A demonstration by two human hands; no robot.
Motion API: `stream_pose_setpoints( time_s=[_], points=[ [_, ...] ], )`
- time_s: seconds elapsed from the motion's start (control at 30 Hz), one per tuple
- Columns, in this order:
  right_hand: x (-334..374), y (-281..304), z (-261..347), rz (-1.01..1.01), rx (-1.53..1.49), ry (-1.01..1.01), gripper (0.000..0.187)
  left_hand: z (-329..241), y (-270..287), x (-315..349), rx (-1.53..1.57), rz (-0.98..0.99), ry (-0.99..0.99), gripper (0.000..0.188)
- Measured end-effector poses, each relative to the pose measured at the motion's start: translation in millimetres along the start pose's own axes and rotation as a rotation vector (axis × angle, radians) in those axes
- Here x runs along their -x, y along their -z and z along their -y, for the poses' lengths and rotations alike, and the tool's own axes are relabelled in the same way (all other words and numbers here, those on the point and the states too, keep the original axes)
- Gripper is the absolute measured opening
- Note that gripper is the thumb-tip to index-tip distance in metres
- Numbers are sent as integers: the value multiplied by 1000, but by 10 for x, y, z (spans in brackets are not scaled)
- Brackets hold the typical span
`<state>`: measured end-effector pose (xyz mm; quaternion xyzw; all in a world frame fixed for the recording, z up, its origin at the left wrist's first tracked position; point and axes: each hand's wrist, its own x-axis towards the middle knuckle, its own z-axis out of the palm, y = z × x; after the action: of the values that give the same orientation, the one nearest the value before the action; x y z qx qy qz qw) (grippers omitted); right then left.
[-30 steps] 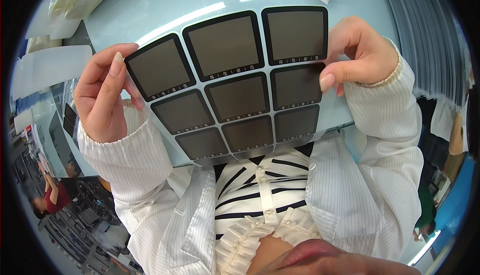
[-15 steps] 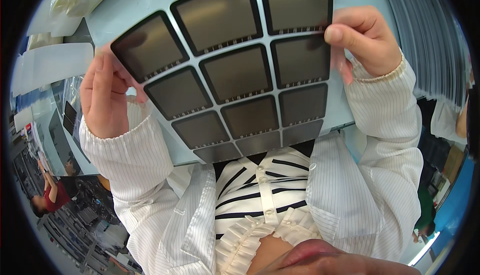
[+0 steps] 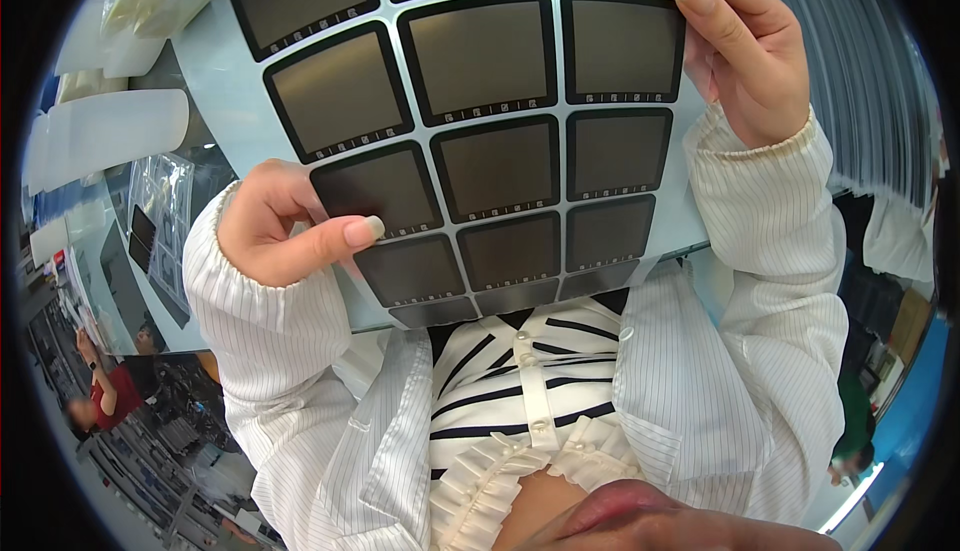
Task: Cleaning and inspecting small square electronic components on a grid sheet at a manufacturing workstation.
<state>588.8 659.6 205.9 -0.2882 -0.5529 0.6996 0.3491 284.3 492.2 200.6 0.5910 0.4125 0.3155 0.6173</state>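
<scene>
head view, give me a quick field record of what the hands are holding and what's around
item held: pale sheet carrying a grid of dark square panels, each with a black border
left hand: grip on the sheet's lower left, thumb lying across one dark panel
right hand: grip on the sheet's upper right edge, fingertips on a panel's corner
sheet position: raised close to the camera, above the chest
clothing: white pinstriped sleeves over a black-and-white striped top
left side: clear plastic bags and white trays on a bench
</scene>
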Motion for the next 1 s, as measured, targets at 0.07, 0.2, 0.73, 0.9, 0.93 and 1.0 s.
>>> stream_pose_setpoints(
  time_s=[0.07, 0.2, 0.73, 0.9, 0.93, 1.0],
  points=[
    [-3, -31, 3, -45, 65, 106, 25, -16, 14, -10, 14, 7, 3, 18],
    [-2, 9, 68, 12, 96, 87, 27, -41, 40, -3, -43, 24, 43, 21],
    [-1, 109, -22, 86, -47, 131, 23, -3, 24, -47, -68, 44, 71, 25],
    [-20, 68, -67, 73, -33, 126, 22, -21, 9, -38, -84, 17, 90, 27],
    [-31, 63, -94, 61, -48, 165, 22, -40, -2, -33, -89, 5, 123, 27],
    [-48, 59, -129, 55, -65, 202, 21, -19, -16, -26, -82, -3, 122, 26]
  ],
)
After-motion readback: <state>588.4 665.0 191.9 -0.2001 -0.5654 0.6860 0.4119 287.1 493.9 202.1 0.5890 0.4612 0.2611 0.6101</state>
